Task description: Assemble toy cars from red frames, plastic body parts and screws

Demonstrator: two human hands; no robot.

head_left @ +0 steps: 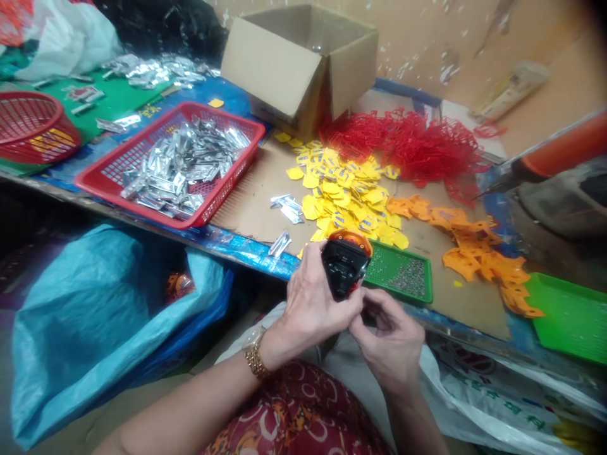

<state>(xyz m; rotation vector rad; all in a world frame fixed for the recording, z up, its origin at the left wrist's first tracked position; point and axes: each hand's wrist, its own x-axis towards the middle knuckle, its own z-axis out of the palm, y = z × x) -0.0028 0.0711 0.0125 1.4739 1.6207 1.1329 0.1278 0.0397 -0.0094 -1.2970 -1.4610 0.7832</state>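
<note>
My left hand point(313, 303) is wrapped round a small black device with an orange top point(345, 262), held upright just in front of the table edge. My right hand point(386, 335) is right beside it, fingers curled and pinched at the device's lower right side; what they pinch is too small to make out. A small green tray of tiny dark parts point(401, 273) lies on the table just behind the device. Behind that lie a heap of yellow tags point(341, 189) and a trail of orange tags point(478, 249).
A red basket of silver foil pieces point(128, 165) sits at left, an open cardboard box point(298, 60) at the back, red plastic netting point(427, 148) beside it. A green tray point(571, 316) is at right, a blue plastic sack point(95, 316) below left.
</note>
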